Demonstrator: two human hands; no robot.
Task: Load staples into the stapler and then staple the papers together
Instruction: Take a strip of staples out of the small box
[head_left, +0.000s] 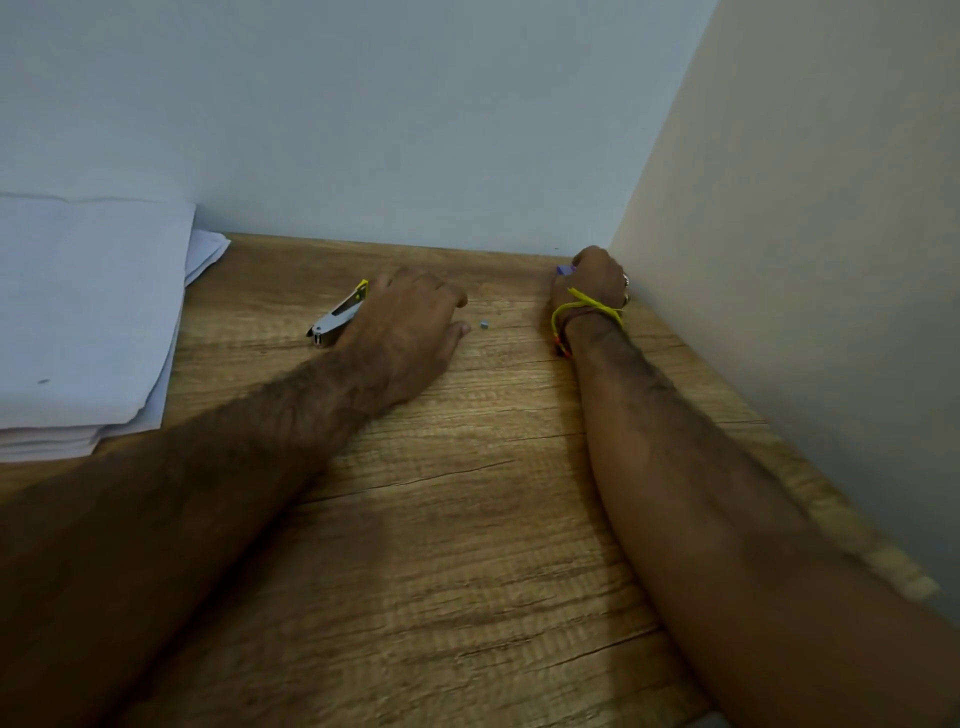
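A small metal stapler (336, 318) with yellow trim lies on the wooden desk (441, 519), partly under my left hand (410, 332). That hand rests flat over its right end with fingers spread; whether it grips the stapler is hidden. A tiny grey strip of staples (484, 323) lies just right of my left thumb. My right hand (595, 280) is at the far right corner, curled around a small purple box (564, 269), mostly hidden by the fingers. A stack of white papers (88, 322) lies at the left.
A grey-blue wall runs along the desk's far edge and a beige wall (805, 260) closes the right side. My right wrist wears yellow thread (587, 306). Both forearms stretch across the desk from the near side.
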